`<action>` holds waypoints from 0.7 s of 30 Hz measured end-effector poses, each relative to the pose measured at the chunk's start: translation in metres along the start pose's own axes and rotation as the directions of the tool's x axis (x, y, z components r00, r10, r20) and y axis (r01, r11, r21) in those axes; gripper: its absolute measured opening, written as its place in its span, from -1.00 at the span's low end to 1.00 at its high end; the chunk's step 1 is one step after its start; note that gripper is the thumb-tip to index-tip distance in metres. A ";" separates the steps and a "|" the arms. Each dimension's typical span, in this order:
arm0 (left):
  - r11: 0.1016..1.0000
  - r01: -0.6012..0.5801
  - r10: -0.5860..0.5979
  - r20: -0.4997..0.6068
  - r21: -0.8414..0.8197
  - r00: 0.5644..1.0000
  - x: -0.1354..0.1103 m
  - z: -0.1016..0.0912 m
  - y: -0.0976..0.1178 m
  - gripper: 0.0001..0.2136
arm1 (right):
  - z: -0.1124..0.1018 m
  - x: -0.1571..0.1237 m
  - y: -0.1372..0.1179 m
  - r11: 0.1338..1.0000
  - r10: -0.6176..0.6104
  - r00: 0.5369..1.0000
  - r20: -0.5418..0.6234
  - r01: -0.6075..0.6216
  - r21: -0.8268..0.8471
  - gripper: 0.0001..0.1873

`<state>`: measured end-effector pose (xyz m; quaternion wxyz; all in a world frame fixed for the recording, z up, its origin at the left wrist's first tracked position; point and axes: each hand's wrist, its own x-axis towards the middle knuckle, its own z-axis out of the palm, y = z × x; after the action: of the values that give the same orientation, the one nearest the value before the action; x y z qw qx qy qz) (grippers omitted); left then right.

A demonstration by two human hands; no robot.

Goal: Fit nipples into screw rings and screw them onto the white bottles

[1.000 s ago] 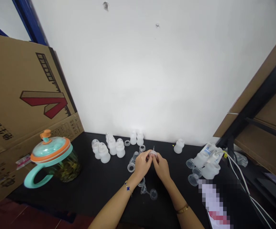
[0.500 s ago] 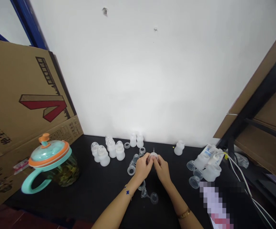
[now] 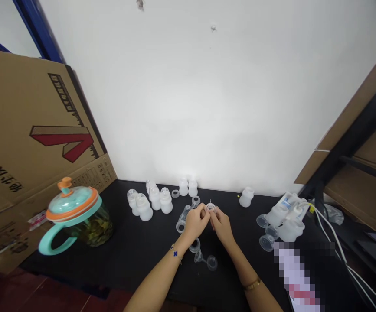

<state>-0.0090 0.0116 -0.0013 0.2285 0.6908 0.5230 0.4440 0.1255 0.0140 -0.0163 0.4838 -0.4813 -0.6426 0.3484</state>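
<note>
My left hand (image 3: 196,224) and my right hand (image 3: 223,226) meet over the black table, fingers pinched on opposite sides of a baby bottle collar ring (image 3: 211,207). A thin clear tip, probably a nipple, sticks up from the ring; its lower part is hidden by my fingers. Beside my left hand lie loose clear parts, among them another ring (image 3: 181,226) and a translucent piece (image 3: 187,211). Below my hands lie a further ring (image 3: 194,246), a small funnel-shaped piece (image 3: 198,257) and a round clear cap (image 3: 212,262).
Several capped baby bottles (image 3: 144,208) stand at left. Two uncapped bottles (image 3: 183,187) are by the wall, with another bottle (image 3: 246,197) farther right. A lidded pitcher (image 3: 73,216) stands far left. More bottles (image 3: 291,229), clear caps (image 3: 267,243) and white cables (image 3: 332,236) are at right.
The whole view has shifted slightly as my head moved. Both hands stay on the ring, and the tip rising from it shows shorter than before.
</note>
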 end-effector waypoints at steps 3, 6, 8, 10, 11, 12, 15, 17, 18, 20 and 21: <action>1.000 0.017 -0.017 -0.007 -0.002 1.000 0.000 0.000 -0.001 -0.82 | 0.000 0.000 0.000 1.000 -0.008 1.000 0.008 0.008 -0.010 -0.58; 1.000 0.022 -0.022 -0.005 -0.008 1.000 0.001 0.000 -0.001 -0.80 | 0.000 0.000 0.000 1.000 -0.007 1.000 0.008 0.007 -0.022 -0.57; 1.000 0.018 -0.018 -0.006 -0.016 1.000 0.002 0.000 -0.001 -0.79 | 0.000 -0.001 0.000 0.999 -0.008 1.000 0.005 0.008 -0.036 -0.57; 1.000 0.017 -0.017 -0.008 -0.021 1.000 0.002 0.000 -0.001 -0.79 | 0.000 -0.001 -0.001 0.999 -0.014 1.000 -0.001 0.014 -0.051 -0.57; 1.000 0.017 -0.017 -0.009 -0.023 1.000 0.002 0.000 -0.001 -0.79 | 0.000 -0.001 -0.001 0.998 -0.017 1.000 -0.003 0.017 -0.059 -0.57; 1.000 0.017 -0.018 -0.011 -0.022 1.000 0.002 0.000 -0.001 -0.79 | 0.000 -0.001 -0.001 0.998 -0.020 1.000 -0.004 0.020 -0.067 -0.56; 1.000 0.018 -0.018 -0.016 -0.016 1.000 0.002 0.000 -0.001 -0.78 | 0.000 -0.001 -0.003 0.996 -0.026 1.000 -0.003 0.025 -0.083 -0.55; 1.000 0.012 -0.012 -0.018 -0.011 1.000 0.002 0.001 0.000 -0.78 | 0.000 -0.002 -0.003 0.997 -0.021 1.000 -0.003 0.021 -0.080 -0.54; 1.000 0.009 -0.009 -0.019 -0.009 1.000 0.002 0.001 0.000 -0.79 | 0.000 -0.002 -0.003 0.997 -0.016 1.000 -0.006 0.016 -0.076 -0.53; 1.000 0.008 -0.008 -0.018 -0.001 1.000 0.002 0.001 -0.001 -0.79 | 0.000 -0.002 -0.004 0.996 -0.006 1.000 -0.011 0.005 -0.085 -0.53; 1.000 0.013 -0.012 -0.021 0.009 1.000 0.003 0.001 -0.001 -0.79 | 0.000 -0.003 -0.004 0.995 -0.003 1.000 -0.015 0.001 -0.102 -0.54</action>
<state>-0.0088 0.0144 -0.0014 0.2225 0.6839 0.5317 0.4472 0.1246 0.0104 -0.0138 0.4636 -0.5072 -0.6565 0.3111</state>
